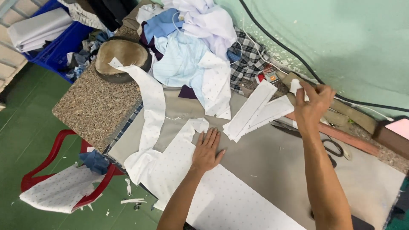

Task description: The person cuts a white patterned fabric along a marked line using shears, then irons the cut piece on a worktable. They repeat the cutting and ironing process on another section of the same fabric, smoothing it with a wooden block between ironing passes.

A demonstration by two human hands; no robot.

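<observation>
On a work table covered with a plain grey-beige cloth (272, 166), set against a pale green painted wall (341, 38), a person works with both bare hands. The table's far left end is bare speckled brown stone (93, 110), and below it lies a dark green floor (25, 136). The left hand (207, 150) lies flat with fingers spread wide, pressing down a large sheet of white fabric with small dots (221, 200) that runs off the near edge of the table. The right hand (314, 99) is raised near the wall, its fingers pinched on a small white scrap of cloth (297, 87). Just left of that hand lie several long white cut fabric strips (255, 111), fanned over one another. A long curved white dotted band (151, 102) trails from the sheet up to a round brown padded block (121, 57) on the stone. Behind it is a heap of light blue, white and checked garments (191, 47). Black-handled scissors (328, 145) lie on the cloth beside the right forearm, next to a long reddish-brown wooden ruler (341, 135). A black cable (289, 51) runs along the wall. On the floor stands a red plastic chair (55, 166) with another dotted white piece draped on it, and a blue plastic crate (64, 42) sits further back.
</observation>
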